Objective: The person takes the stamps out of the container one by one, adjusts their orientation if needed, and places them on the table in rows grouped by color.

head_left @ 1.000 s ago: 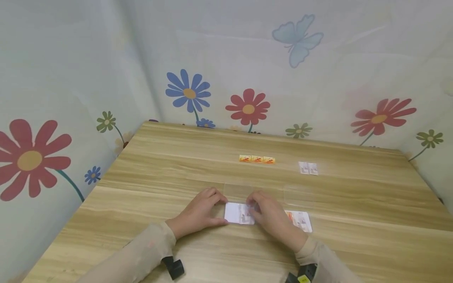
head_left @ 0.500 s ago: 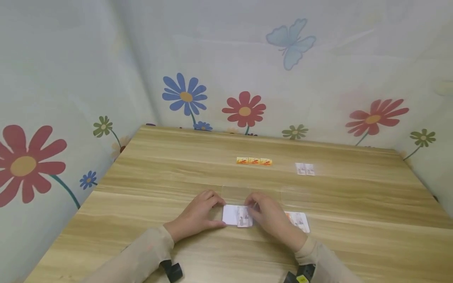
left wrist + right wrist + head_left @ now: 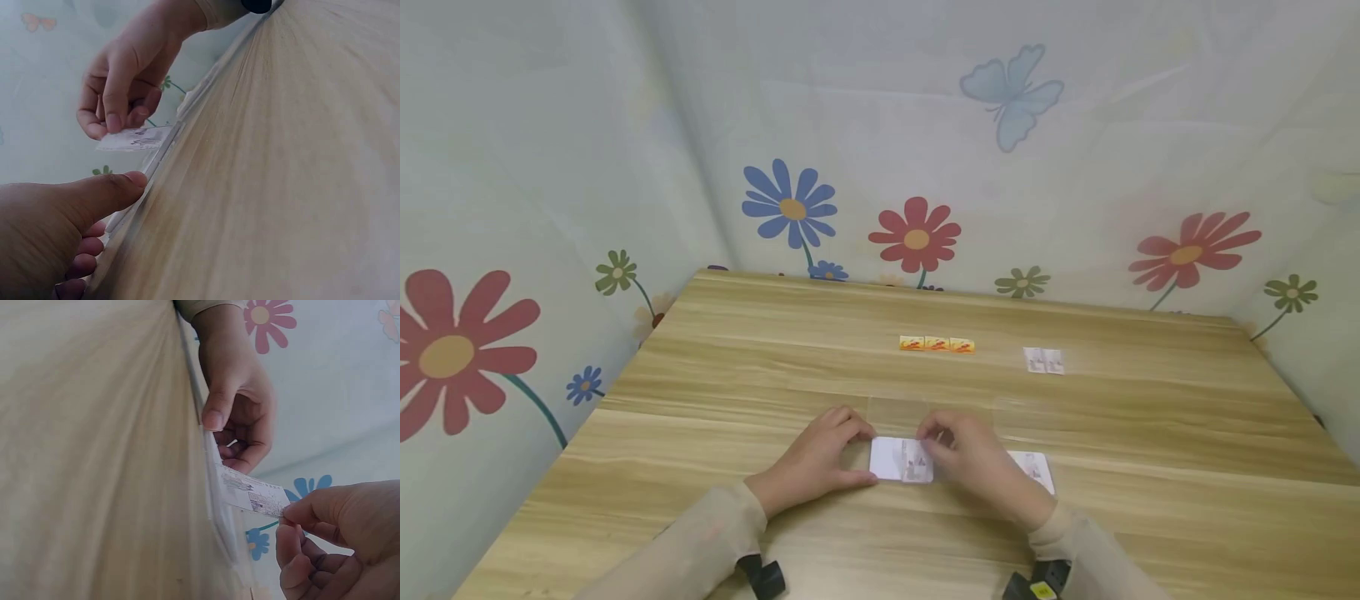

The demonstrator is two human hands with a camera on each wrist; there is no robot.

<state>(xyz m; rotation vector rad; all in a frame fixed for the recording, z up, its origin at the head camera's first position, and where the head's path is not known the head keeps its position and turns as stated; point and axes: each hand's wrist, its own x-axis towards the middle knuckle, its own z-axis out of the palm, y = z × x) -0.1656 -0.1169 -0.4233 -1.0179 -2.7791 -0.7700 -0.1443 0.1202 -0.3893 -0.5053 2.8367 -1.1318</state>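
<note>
A white card [image 3: 886,459] lies flat on the wooden table, its left end between the thumb and fingers of the left hand [image 3: 820,458]. The right hand [image 3: 981,462] pinches the right edge of a small printed slip [image 3: 916,462] over the card's right part. In the right wrist view the slip [image 3: 255,494] tilts up from the card, with thumb and fingertip at its raised edge. The left wrist view shows the slip [image 3: 134,139] raised at the right hand's fingertips and the left thumb [image 3: 119,190] along the card's edge.
A second white card [image 3: 1037,471] with a print lies partly behind the right hand. Farther back are three yellow-orange pieces [image 3: 937,343] in a row and two pale printed slips [image 3: 1043,361]. Faint clear rectangles [image 3: 1026,415] lie beyond the hands. Flowered cloth hangs behind the table.
The printed slip has shifted slightly against the white card and now lines up more closely with its right end. Both hands keep nearly the same places; the whole head view has shifted a little.
</note>
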